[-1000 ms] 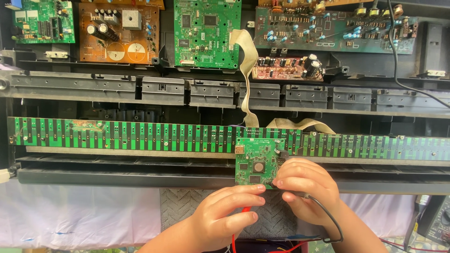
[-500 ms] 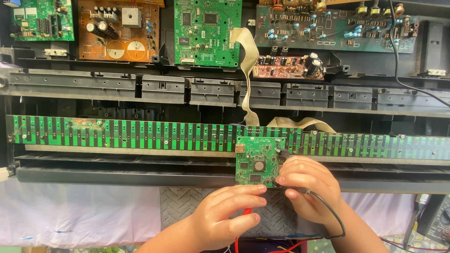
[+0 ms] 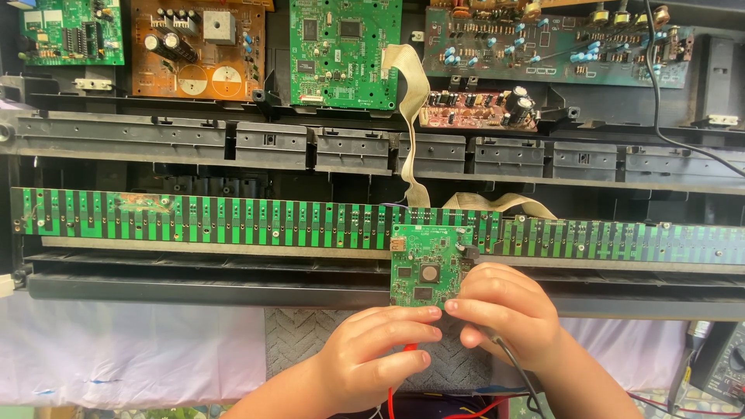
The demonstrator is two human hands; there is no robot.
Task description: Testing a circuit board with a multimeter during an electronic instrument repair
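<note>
I see my left hand (image 3: 372, 357) low in the view, fingers curled in a clenched grip around a red probe (image 3: 409, 349), of which only a short red stretch shows between the fingers; a red lead (image 3: 481, 410) trails off below. My right hand (image 3: 504, 314) sits just beside it, its index fingertip nearly touching the left one, and its grip is clenched on a black probe (image 3: 490, 335) whose black lead (image 3: 518, 372) runs down past the wrist. The probe tips are hidden by my fingers, so I cannot tell exactly where they land.

Both hands lie at the lower edge of a small green circuit board (image 3: 427, 265), square, with a round silver part near its middle. This board rests over a long green contact strip (image 3: 233, 219) that crosses the whole opened instrument from left to right. A flat grey ribbon cable (image 3: 411, 116) comes down from the upper boards to the strip just above the small board.

Along the top sit several more boards: a green one (image 3: 345, 50) in the middle, an orange-brown one (image 3: 198, 46) to its left, and a dark wide one (image 3: 543, 43) to the right. Under my hands lies a grey patterned mat (image 3: 299, 341) on a white cloth (image 3: 132, 349) covering the surface. A multimeter (image 3: 722, 365) shows at the lower right corner.
</note>
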